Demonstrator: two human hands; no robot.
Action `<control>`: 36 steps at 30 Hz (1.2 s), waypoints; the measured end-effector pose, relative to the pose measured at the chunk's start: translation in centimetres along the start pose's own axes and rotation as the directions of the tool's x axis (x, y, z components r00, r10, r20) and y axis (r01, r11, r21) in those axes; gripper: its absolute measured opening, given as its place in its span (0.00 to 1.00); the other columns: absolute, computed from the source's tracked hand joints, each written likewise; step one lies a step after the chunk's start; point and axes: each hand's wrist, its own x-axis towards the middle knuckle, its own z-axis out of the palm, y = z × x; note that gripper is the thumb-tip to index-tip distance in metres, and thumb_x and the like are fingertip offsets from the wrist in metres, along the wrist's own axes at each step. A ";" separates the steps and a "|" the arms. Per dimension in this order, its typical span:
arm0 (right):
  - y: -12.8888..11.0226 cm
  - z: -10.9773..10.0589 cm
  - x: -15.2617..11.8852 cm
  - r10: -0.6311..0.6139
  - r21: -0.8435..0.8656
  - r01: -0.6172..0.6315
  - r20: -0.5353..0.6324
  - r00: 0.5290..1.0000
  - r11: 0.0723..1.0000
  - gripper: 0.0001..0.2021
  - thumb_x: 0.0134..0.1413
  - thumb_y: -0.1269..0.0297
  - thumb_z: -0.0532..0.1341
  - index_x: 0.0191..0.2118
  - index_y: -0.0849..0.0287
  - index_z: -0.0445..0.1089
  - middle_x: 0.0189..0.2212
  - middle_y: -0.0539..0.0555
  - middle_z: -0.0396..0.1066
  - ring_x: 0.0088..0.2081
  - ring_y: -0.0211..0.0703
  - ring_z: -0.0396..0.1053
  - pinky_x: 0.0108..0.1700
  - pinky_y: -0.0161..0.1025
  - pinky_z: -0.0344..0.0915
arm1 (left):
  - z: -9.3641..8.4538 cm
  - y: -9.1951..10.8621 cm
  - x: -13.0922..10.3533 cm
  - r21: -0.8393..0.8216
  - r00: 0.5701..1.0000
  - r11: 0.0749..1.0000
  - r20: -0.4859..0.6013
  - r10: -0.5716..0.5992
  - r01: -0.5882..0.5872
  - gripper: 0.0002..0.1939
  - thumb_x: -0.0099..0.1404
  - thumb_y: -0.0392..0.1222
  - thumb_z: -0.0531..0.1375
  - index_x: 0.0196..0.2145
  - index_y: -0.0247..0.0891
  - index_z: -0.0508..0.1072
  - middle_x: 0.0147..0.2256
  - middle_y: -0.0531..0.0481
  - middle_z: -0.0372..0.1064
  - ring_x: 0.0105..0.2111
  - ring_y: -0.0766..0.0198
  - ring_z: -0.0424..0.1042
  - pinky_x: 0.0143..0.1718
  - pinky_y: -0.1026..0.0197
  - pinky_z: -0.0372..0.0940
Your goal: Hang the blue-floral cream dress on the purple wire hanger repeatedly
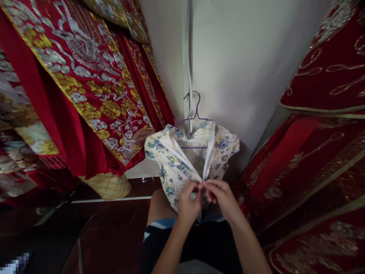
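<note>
A cream garment with blue flower print (173,160) hangs on a purple wire hanger (194,114) hooked to a white strip on the wall. Its front opening has white trim that runs down in a V. My left hand (188,203) and my right hand (221,198) meet at the bottom of that V, and both pinch the two front edges of the garment together with the fingertips. What lies between the fingers is too small to make out.
Red garments with gold and silver embroidery (85,76) hang close on the left. More red embroidered cloth (319,152) hangs on the right. A white wall (242,68) is behind the hanger. Dark red floor (114,236) lies below, with my knee (159,207) under the garment.
</note>
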 end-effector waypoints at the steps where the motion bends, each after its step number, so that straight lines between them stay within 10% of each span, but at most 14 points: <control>1: -0.8 -0.3 0.9 -0.012 0.050 0.012 -0.011 1.000 0.999 0.15 0.44 0.53 0.66 0.24 0.63 0.73 0.11 0.45 0.56 0.15 0.29 0.49 0.19 0.32 0.41 | -0.1 0.1 0.2 0.001 0.998 1.000 0.053 -0.013 0.013 0.07 0.65 0.32 0.56 0.28 0.38 0.66 0.29 0.51 0.64 0.32 0.64 0.66 0.34 0.64 0.59; 12: -12.0 2.0 9.9 -0.189 0.226 0.180 0.016 0.982 0.957 0.08 0.47 0.63 0.65 0.28 0.64 0.72 0.12 0.40 0.49 0.14 0.26 0.42 0.16 0.31 0.37 | -2.1 0.8 0.6 0.353 0.903 0.934 0.382 -0.199 0.057 0.08 0.55 0.26 0.55 0.28 0.39 0.64 0.29 0.51 0.65 0.31 0.62 0.67 0.32 0.62 0.55; 17: -10.5 2.7 7.7 -0.321 0.082 0.323 -0.034 0.947 0.943 0.12 0.45 0.57 0.65 0.28 0.62 0.74 0.12 0.44 0.59 0.15 0.29 0.51 0.17 0.31 0.42 | -3.2 1.8 3.9 0.143 0.966 0.986 0.230 -0.121 0.089 0.05 0.65 0.37 0.59 0.39 0.40 0.71 0.32 0.50 0.71 0.33 0.61 0.71 0.37 0.62 0.62; 22: -10.0 2.4 6.8 -0.397 -0.031 0.398 0.037 0.917 0.917 0.11 0.49 0.57 0.62 0.26 0.59 0.74 0.12 0.44 0.58 0.15 0.31 0.53 0.19 0.32 0.45 | -4.9 5.2 11.9 0.057 0.974 0.973 -0.022 0.226 -0.224 0.21 0.71 0.42 0.56 0.60 0.41 0.64 0.35 0.50 0.72 0.33 0.63 0.70 0.41 0.61 0.64; 29: -8.9 2.4 8.2 -0.527 -0.120 0.522 -0.007 0.850 0.844 0.12 0.53 0.56 0.61 0.26 0.59 0.74 0.13 0.44 0.55 0.17 0.32 0.50 0.22 0.34 0.46 | -5.5 7.6 16.6 0.310 0.877 0.821 0.137 0.460 -0.479 0.11 0.71 0.43 0.56 0.33 0.36 0.73 0.33 0.48 0.71 0.35 0.63 0.69 0.39 0.61 0.62; 36: -3.5 1.5 8.4 -0.412 -0.069 0.406 -0.174 0.894 0.911 0.11 0.46 0.60 0.61 0.19 0.59 0.69 0.14 0.45 0.56 0.19 0.33 0.50 0.23 0.34 0.45 | -10.1 4.8 17.3 0.113 0.904 0.975 -0.366 0.221 -0.193 0.10 0.67 0.45 0.60 0.32 0.36 0.72 0.28 0.52 0.69 0.30 0.66 0.68 0.36 0.63 0.63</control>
